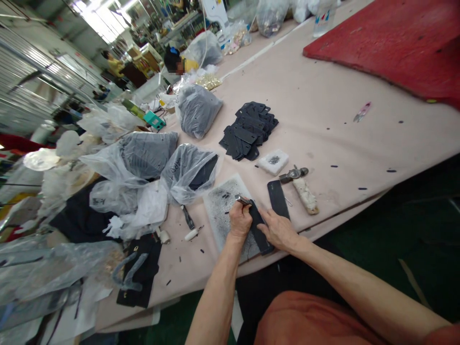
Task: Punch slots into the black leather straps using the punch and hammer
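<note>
1. My left hand [240, 219] is closed in a fist around a short metal tool [243, 199] above the speckled white board [218, 199].
2. My right hand [280, 231] lies at the board's right side, thumb and fingers apart, touching the dark strip [259, 235] without wrapping around it.
3. That strip lies lengthwise along the board's right side, its near end by the board's near edge.
4. I'd judge the step in hand as setting the tool in position at the strip's far end while my right hand steadies it. The next move seems to call for a steady tool and a flat, unshifting strip.
5. Any blow would need a hand freed for the hammer [293, 174], which lies right of the board, past a second dark piece [278, 197].
6. Beyond the board sit a white block [273, 163] and, farther off, a heap of dark pieces [247, 129].
7. My fist hides the tool's lower end, so I cannot tell whether it touches the strip. My right fingers cover part of the strip's edge. Left of the board, cloudy plastic blurs what the bag [185, 167] holds.
</note>
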Tool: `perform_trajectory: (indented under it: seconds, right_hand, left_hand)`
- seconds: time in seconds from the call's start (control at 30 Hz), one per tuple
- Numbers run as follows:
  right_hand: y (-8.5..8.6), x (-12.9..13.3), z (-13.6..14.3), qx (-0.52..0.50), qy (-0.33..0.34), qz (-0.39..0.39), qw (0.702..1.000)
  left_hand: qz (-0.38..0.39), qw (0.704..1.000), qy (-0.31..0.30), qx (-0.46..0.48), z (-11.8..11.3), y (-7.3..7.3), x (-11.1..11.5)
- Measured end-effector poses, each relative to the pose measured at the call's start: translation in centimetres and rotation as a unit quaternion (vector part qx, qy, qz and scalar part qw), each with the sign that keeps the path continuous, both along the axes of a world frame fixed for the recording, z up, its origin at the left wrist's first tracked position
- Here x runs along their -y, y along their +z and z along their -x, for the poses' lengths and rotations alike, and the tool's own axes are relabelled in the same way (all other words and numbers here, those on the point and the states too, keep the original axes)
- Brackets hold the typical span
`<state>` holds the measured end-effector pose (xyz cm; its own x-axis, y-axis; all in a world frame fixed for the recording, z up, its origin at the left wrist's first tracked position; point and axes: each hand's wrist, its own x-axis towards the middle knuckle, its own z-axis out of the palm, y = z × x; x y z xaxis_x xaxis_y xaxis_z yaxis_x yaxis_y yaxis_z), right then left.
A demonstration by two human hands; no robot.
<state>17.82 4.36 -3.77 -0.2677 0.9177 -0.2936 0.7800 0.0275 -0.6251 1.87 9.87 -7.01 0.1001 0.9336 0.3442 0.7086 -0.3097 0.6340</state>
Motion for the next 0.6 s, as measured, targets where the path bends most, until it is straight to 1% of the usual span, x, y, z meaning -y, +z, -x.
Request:
perform_trajectory:
  seconds: [0.07,0.17,0.23,0.3,0.33,0.4,0.47,0.5,0.53,0.57,0.6]
  right_hand:
    - [0.4,0.1,-0.8,-0.016,-0.012,-0.025,0.999]
    - [1.1,-0.1,-3.4,-0.009,-0.085,-0.106,0.991]
    - [1.3,-0.4,-5.9,0.04,-0.148,-0.159,0.975]
    - [1.0,-0.7,-8.4,0.114,-0.187,-0.18,0.959]
    - [0.8,-0.9,-9.6,0.149,-0.194,-0.172,0.954]
    - [0.1,-1.2,-11.2,0.193,-0.198,-0.126,0.953]
    - [-0.7,-1.6,-12.1,0.185,-0.205,-0.064,0.959]
    - [-1.0,-1.7,-12.3,0.155,-0.214,-0.03,0.964]
    - [-1.2,-1.9,-12.4,0.104,-0.232,0.004,0.967]
    - [-1.3,-2.1,-12.4,0.03,-0.258,0.042,0.965]
    - [-1.3,-2.2,-12.4,-0.064,-0.287,0.087,0.952]
  left_hand:
    - [0.002,1.0,-0.003,-0.005,0.0,0.0,0.0]
    - [0.017,1.0,-0.008,-0.018,0.0,-0.1,0.0]
    - [0.025,0.999,-0.008,-0.018,0.0,-0.1,0.0]
    - [0.03,0.999,-0.006,-0.016,0.0,0.1,0.1]
    - [0.033,0.999,-0.005,-0.015,-0.1,0.2,0.1]
    - [0.038,0.999,-0.005,-0.013,-0.1,0.4,0.2]
    - [0.04,0.999,-0.005,-0.009,-0.1,0.5,0.3]
    - [0.042,0.999,-0.004,-0.005,-0.2,0.6,0.3]
    - [0.045,0.999,-0.002,0.0,-0.2,0.6,0.3]
    - [0.049,0.999,0.0,0.006,-0.2,0.6,0.3]
    - [0.054,0.998,0.002,0.014,-0.2,0.6,0.3]
